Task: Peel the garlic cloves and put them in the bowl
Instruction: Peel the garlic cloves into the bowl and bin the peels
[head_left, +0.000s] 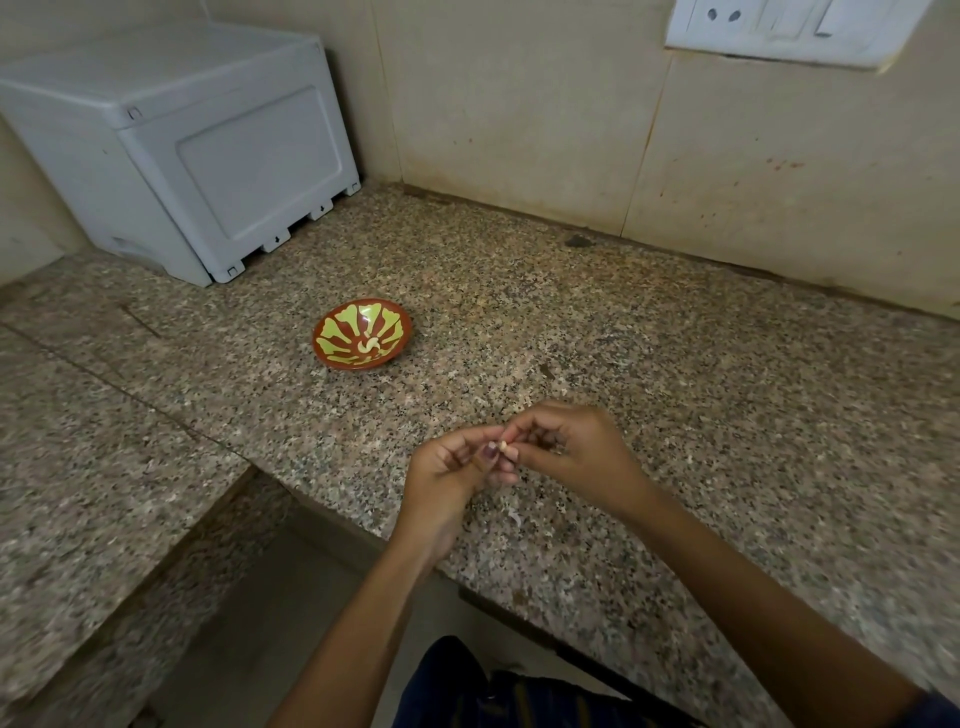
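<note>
Both hands meet above the front part of the speckled stone bench (675, 364). The left hand (447, 483) and the right hand (566, 457) each have the fingers curled, and together their grip pinches one small pale garlic clove (503, 445) between the fingertips. The clove is held in the air, not touching the bench. The bowl (362, 333), red-brown with a yellow pattern, stands on the bench well apart from the hands, further back and to the left, and a few pale peeled cloves (368, 346) lie inside it. A white plastic box (171, 150) stands in the back left corner.
</note>
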